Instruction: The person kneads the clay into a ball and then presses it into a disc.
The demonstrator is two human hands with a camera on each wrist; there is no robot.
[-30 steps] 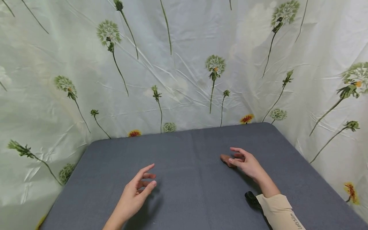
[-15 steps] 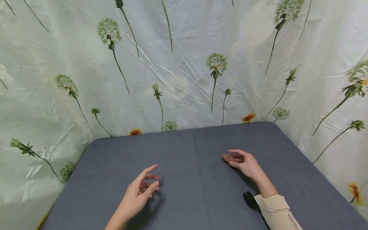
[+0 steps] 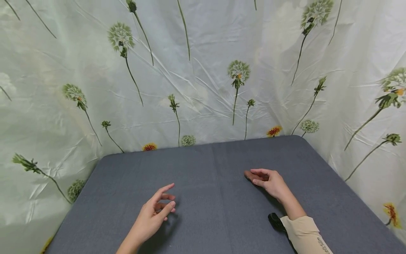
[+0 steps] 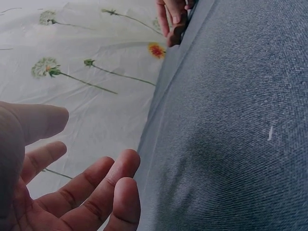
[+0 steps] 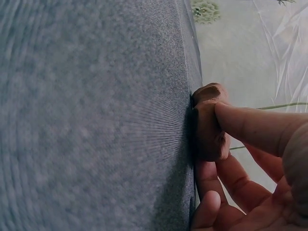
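Note:
A small reddish-brown lump [image 3: 250,176], uneven and smooth-sided, lies on the grey cloth surface [image 3: 203,225] right of the middle. My right hand [image 3: 269,182] pinches it, the thumb on the near side and fingers on the far side. Close up in the right wrist view, the thumb presses on the lump [image 5: 211,130] and part of its far side is hidden by the hand. Over the left half of the cloth, my left hand [image 3: 151,214] hovers with relaxed, spread fingers and holds nothing. The left wrist view shows those fingers [image 4: 91,190] bent a little above the cloth.
A pale curtain [image 3: 196,77] printed with dandelions stands along the back and both sides of the surface. A black rounded object [image 3: 276,222] sits by the beige right sleeve [image 3: 306,234]. A white speck [image 4: 270,133] shows on the cloth.
The fingers of my right hand have come down and closed around the brown lump, which stays in place. My left hand has barely moved.

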